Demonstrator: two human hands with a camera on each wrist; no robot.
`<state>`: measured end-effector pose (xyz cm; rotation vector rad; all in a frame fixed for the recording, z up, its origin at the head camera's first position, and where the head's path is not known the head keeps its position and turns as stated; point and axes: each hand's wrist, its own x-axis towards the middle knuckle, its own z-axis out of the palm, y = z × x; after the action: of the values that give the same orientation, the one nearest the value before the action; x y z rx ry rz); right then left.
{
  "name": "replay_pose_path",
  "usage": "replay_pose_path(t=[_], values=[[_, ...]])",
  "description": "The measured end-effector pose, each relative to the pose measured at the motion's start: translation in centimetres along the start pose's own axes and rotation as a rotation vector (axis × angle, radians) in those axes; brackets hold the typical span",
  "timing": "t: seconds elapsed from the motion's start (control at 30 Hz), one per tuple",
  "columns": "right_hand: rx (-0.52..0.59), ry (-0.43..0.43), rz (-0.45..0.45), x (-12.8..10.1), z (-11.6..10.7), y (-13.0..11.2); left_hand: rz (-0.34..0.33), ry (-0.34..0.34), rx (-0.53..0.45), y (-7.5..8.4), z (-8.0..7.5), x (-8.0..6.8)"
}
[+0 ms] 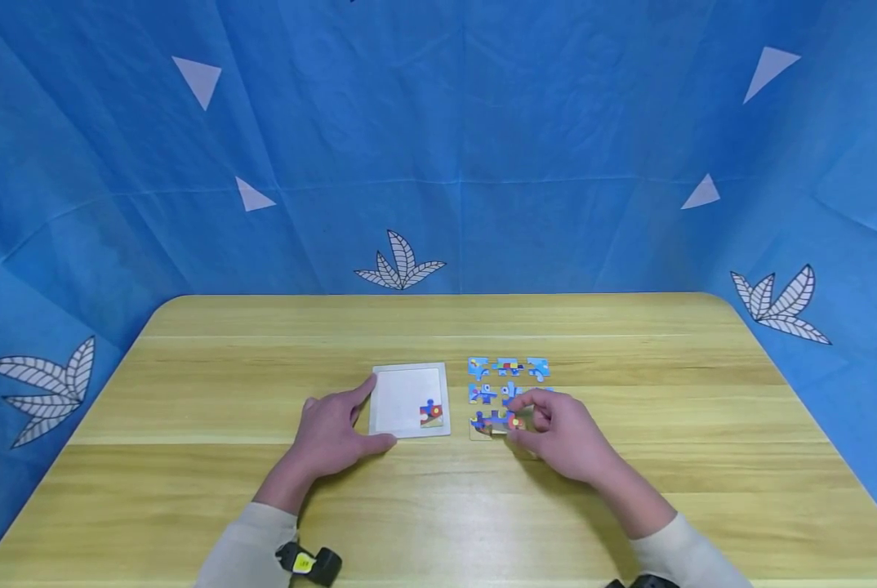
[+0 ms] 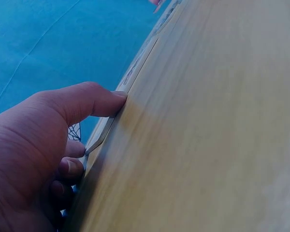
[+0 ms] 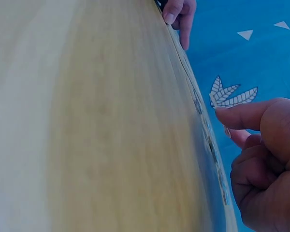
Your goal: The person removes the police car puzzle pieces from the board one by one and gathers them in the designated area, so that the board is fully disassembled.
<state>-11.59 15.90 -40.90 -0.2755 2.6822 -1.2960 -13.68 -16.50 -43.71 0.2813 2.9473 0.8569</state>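
Observation:
A white square puzzle tray [image 1: 407, 400] lies on the table, with one puzzle piece [image 1: 431, 414] in its lower right corner. My left hand [image 1: 336, 429] grips the tray's left side, index finger at the upper left corner and thumb [image 2: 104, 100] on the near edge. To the right of the tray, my right hand [image 1: 565, 433] pinches a small jigsaw piece [image 3: 227, 132] between thumb and fingertip, just over the near row of loose pieces. Most of the pinched piece is hidden by the fingers.
Loose blue jigsaw pieces [image 1: 508, 366] lie in rows right of the tray, some partly behind my right hand. The wooden table [image 1: 438, 514] reaches back to a blue cloth [image 1: 460, 163] with leaf prints, which also hangs at both sides.

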Motion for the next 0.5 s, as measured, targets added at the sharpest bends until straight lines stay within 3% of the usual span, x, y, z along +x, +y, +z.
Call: replay_pose_path(t=[0.5], values=[[0.001, 0.015, 0.004, -0.5, -0.5, 1.4, 0.003, 0.004, 0.012, -0.2, 0.1, 0.1]])
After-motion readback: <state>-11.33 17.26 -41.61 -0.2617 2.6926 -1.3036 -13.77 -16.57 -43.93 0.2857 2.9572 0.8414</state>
